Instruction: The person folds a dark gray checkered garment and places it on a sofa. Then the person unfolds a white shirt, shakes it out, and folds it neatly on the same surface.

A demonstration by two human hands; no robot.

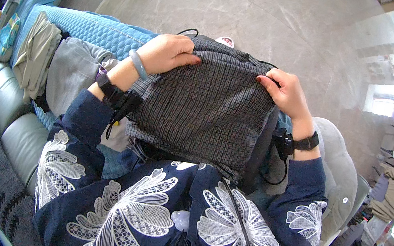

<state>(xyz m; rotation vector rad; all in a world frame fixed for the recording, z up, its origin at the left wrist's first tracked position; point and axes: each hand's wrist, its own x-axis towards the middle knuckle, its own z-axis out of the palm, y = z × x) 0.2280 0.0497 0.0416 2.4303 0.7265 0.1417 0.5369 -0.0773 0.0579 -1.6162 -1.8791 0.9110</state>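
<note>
A dark grey checked woven garment point(206, 109) lies across my lap, its far edge bunched and gathered. My left hand point(176, 54), with a pale bangle on its wrist, pinches that edge at the left. Over at the right corner my right hand point(281, 87) grips the same edge between thumb and fingers. The cloth between the hands is slightly creased. Each wrist wears a black strap with a small device. What kind of garment it is cannot be told.
Left of me, a grey folded garment point(72, 71) and a beige one point(38, 55) lie on a blue quilted cover point(93, 31) over a leather sofa point(24, 140). A grey cushion point(334, 168) is at my right. Beyond stretches the tiled floor point(272, 20).
</note>
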